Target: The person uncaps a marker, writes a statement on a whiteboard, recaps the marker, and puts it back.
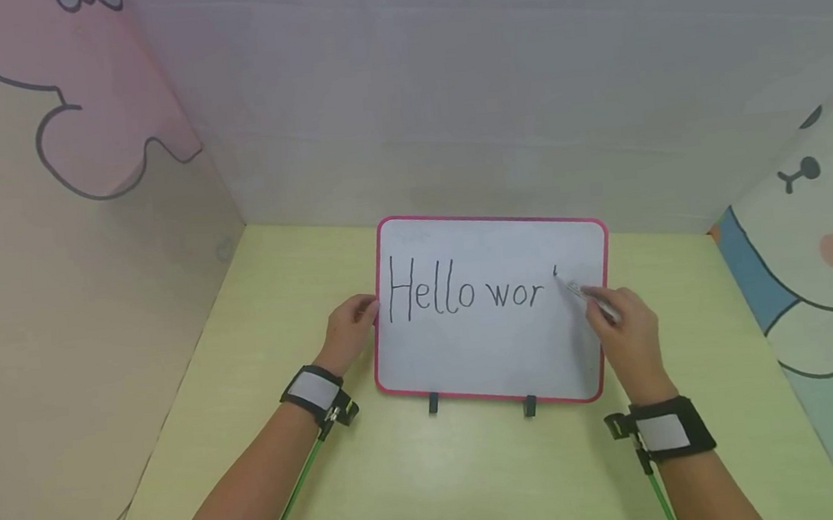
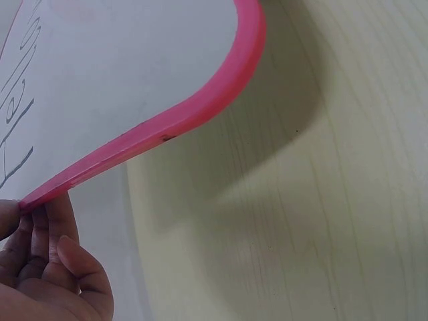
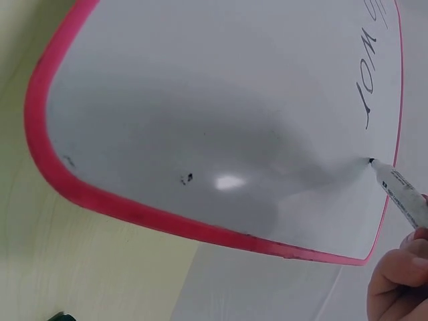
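One whiteboard (image 1: 472, 363), two black feet (image 1: 434, 403), one marker (image 3: 401, 192). Left hand (image 1: 348, 331) pinched whiteboard's left edge (image 1: 377, 360); right hand (image 1: 630, 340), over right edge (image 1: 605, 254), gripped marker.

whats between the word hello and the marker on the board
The head view shows the letters "wor", then a short stroke by the marker.

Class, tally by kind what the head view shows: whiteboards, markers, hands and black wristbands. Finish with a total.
Whiteboard: 1
Marker: 1
Hands: 2 (left hand, right hand)
Black wristbands: 2 (left wristband, right wristband)
Total: 6
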### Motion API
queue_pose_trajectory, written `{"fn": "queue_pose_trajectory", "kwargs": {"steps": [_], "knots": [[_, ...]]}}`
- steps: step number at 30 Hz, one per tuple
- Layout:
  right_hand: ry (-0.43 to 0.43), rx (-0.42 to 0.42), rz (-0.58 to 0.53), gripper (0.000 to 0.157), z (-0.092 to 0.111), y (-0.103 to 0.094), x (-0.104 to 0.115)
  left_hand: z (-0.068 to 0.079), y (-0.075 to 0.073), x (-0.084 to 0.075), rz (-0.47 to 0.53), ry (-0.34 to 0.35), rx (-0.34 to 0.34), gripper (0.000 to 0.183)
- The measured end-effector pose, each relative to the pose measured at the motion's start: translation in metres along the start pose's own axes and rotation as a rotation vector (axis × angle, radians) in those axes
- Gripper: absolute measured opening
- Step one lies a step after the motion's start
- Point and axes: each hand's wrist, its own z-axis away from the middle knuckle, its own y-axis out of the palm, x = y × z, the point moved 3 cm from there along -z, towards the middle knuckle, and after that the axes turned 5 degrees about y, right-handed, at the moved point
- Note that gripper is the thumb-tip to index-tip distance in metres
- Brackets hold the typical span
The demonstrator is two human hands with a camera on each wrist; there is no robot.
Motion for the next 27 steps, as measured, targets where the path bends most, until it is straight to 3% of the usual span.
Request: {"fn": "queue_pose_trajectory", "kwargs": {"steps": [27], "knots": [[0.01,0.058,0.017,0.02,0.025,0.0,-0.005,0.001,0.0,-0.002,0.001,0.012,-0.006,0.035]]}}
